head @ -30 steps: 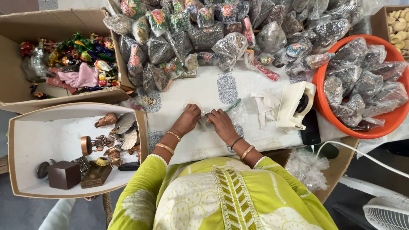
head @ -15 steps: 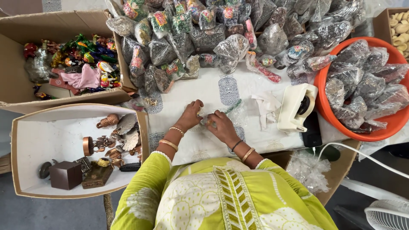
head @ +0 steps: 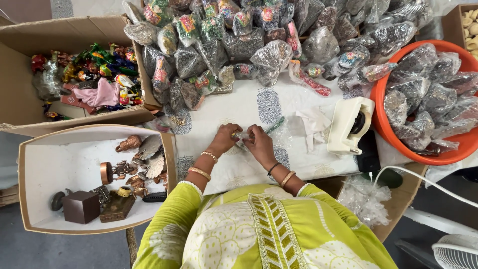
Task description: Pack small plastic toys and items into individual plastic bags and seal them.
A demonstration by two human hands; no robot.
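Pinching a small clear bag [head: 242,135] shut with left hand [head: 222,141] and right hand [head: 260,144] near the tabletop's front edge — probably needing the white tape holder [head: 348,124] next — fingers clenched.

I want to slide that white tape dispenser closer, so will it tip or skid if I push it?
The white tape dispenser sits low on a broad base, so it probably won't tip. On the printed tablecloth it may drag and bunch the fabric rather than glide.

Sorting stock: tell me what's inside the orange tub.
The orange tub holds clear plastic bags of small dark items, heaped above its rim. The bags hide its bottom and whatever lies beneath.
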